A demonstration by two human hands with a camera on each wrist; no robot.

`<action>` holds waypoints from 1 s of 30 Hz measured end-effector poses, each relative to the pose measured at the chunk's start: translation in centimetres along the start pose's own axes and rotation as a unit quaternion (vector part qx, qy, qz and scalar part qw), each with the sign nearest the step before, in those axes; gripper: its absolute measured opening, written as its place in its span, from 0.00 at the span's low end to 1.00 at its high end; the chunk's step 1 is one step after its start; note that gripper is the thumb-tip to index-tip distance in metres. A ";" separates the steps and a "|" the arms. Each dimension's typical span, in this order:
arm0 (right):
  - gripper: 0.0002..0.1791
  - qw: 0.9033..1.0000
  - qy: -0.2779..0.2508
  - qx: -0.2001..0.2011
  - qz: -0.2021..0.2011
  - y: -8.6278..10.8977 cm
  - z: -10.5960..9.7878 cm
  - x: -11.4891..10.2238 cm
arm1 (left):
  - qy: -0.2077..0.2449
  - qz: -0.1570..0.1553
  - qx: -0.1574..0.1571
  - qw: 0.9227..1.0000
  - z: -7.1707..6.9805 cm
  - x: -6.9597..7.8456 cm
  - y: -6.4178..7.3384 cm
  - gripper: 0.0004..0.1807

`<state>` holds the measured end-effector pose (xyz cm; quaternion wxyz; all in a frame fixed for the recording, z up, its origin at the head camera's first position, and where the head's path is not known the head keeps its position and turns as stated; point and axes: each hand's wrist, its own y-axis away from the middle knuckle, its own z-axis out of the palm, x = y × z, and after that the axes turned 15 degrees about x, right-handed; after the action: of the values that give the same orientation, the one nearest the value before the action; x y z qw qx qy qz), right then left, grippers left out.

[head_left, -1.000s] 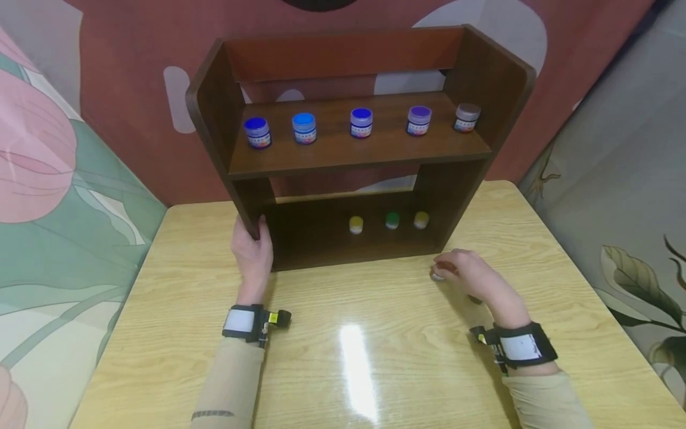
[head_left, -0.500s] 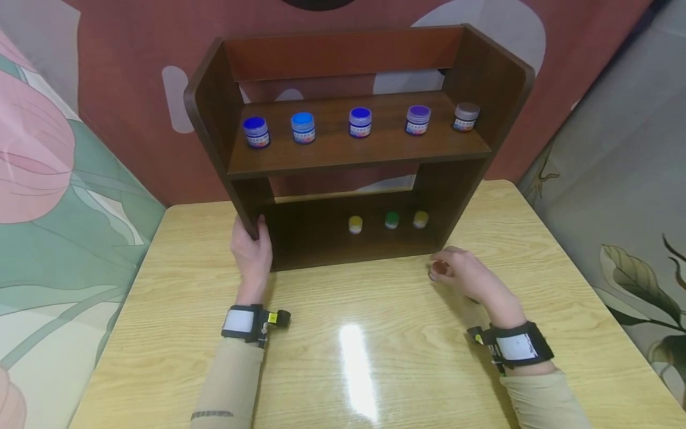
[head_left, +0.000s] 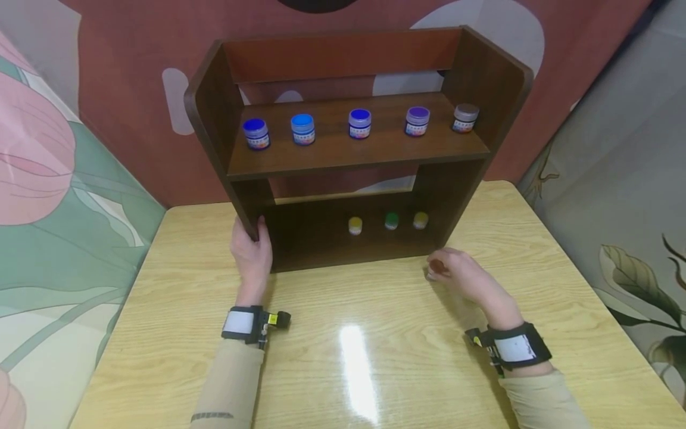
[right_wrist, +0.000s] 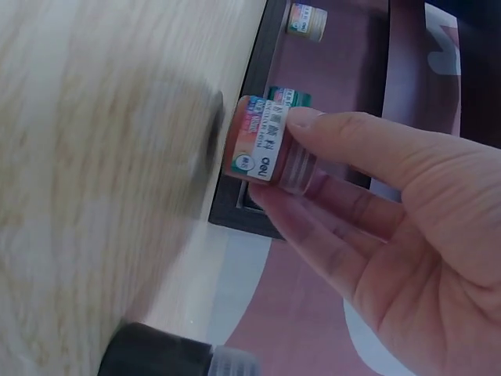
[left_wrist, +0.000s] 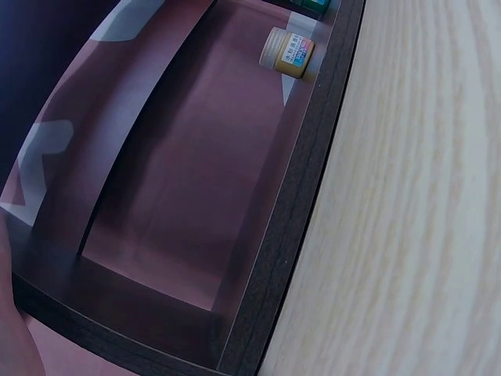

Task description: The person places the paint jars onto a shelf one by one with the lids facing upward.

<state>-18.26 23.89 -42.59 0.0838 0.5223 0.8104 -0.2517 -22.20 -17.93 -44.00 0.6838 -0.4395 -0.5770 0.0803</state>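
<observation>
My right hand (head_left: pixel 462 272) pinches a small reddish-brown paint jar (right_wrist: pixel 262 141) between thumb and fingers, just in front of the shelf's lower right corner. The jar is held close over the table, its label facing the right wrist camera. My left hand (head_left: pixel 253 256) grips the lower left side panel of the dark brown two-tier shelf (head_left: pixel 332 253), thumb on the inside. A yellow paint jar (head_left: pixel 355 226), a green paint jar (head_left: pixel 392 221) and another yellow jar (head_left: pixel 420 220) stand on the lower tier. Blue, purple and grey-lidded jars (head_left: pixel 464 118) line the upper tier.
A black jar (right_wrist: pixel 156 352) with a clear lid stands on the table near my right hand; in the head view the hand hides it. The shelf stands on the wooden table (head_left: pixel 300 357) before a patterned cloth backdrop (head_left: pixel 123 119).
My right hand has turned and shifted slightly left with the brown jar, whose lid has come into view in the head camera. My left hand stays on the shelf's side panel.
</observation>
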 end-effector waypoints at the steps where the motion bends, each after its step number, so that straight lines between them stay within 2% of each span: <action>1: 0.11 1.000 -0.002 0.006 -0.006 0.0 0.0 -0.1 | -0.001 0.000 0.000 1.000 0.0 0.0 0.0 0.18; 6: 0.10 0.999 -0.004 0.030 -0.024 -0.1 0.0 -0.6 | -0.003 0.003 0.002 1.000 0.1 0.1 0.0 0.18; 13: 0.12 1.000 -0.006 0.025 -0.014 -0.6 0.3 -1.1 | 0.003 0.002 0.010 1.000 0.1 0.1 0.1 0.16; 19: 0.10 0.997 -0.012 0.052 -0.047 -1.3 0.4 -1.4 | 0.008 0.006 0.018 1.000 0.1 0.0 0.1 0.16; 26: 0.10 0.996 -0.010 0.056 -0.066 -2.5 0.4 -2.6 | 0.003 0.007 0.020 1.000 0.0 0.2 0.1 0.17; 30: 0.11 0.994 -0.008 0.061 -0.091 -3.2 0.5 -3.1 | 0.003 0.008 0.022 1.000 0.1 0.1 0.1 0.17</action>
<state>-19.82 20.03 -40.77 0.0353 0.4487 0.8367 -0.3120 -22.18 -17.74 -44.00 0.6946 -0.4292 -0.5692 0.0970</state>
